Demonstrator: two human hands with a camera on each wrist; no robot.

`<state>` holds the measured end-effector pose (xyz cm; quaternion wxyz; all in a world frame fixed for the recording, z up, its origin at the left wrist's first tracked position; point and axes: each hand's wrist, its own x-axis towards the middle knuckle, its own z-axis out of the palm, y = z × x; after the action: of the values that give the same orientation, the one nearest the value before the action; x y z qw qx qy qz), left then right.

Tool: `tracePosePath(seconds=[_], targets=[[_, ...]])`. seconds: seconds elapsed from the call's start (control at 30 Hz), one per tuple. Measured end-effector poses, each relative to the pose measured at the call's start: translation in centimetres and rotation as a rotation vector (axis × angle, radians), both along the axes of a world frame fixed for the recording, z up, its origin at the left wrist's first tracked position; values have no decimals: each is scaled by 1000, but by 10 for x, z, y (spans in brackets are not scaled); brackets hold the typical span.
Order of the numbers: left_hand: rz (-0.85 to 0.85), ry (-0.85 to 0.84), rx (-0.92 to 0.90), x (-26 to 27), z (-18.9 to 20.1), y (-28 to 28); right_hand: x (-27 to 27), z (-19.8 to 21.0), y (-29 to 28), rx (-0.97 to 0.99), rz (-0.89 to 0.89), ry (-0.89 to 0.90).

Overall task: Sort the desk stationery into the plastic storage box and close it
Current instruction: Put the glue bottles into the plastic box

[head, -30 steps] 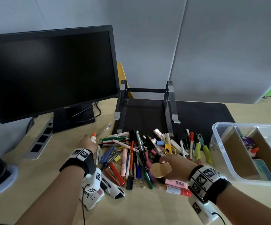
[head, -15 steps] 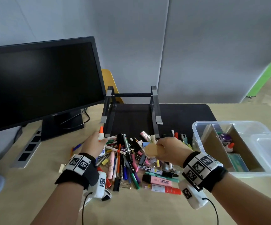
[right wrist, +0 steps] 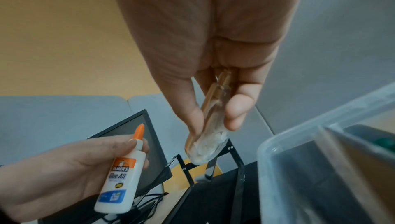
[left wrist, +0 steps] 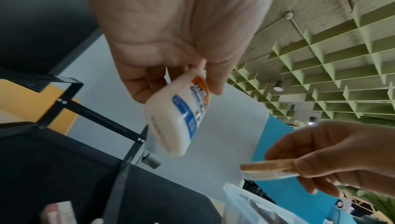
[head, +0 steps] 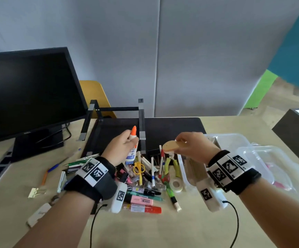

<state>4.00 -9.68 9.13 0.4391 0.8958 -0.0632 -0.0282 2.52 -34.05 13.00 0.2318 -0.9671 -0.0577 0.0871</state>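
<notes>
Nearest the person, an orange-capped marker [head: 146,209] and pink highlighter [head: 141,200] lie at the front edge of the stationery pile [head: 145,176], with a clear tape roll [head: 177,184] beside the box wall. Above the pile, the left hand [head: 121,150] curls its fingers round an Elmer's glue bottle [right wrist: 120,177], orange tip up. The right hand [head: 192,146] pinches a flat tan tape disc [head: 170,146] between thumb and fingers, close to the glue but apart. To the right the clear plastic storage box [head: 234,140] stands open, cardboard dividers inside, its lid [head: 273,169] alongside. Behind the hands a black laptop stand [head: 141,122] rises from a dark mat [head: 172,126]; the monitor [head: 28,93] blocks the far left.
</notes>
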Motion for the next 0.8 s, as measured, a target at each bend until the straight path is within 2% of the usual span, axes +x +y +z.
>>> tracePosePath(seconds=[0.23,0.4,0.53,0.8], targets=[[-39,-150,-69,-4,14,-59,10,11,-64,-35,-66,-50],[-26,-171,-91,-4,16,-93,23,1,-105,-109,-97,-52],[-13,-184,-91,-5,12,-109,34,-10,-119,-270,-25,-7],[-26,-173,-68,0,9,-120,61,-28,-103,-404,178,24]])
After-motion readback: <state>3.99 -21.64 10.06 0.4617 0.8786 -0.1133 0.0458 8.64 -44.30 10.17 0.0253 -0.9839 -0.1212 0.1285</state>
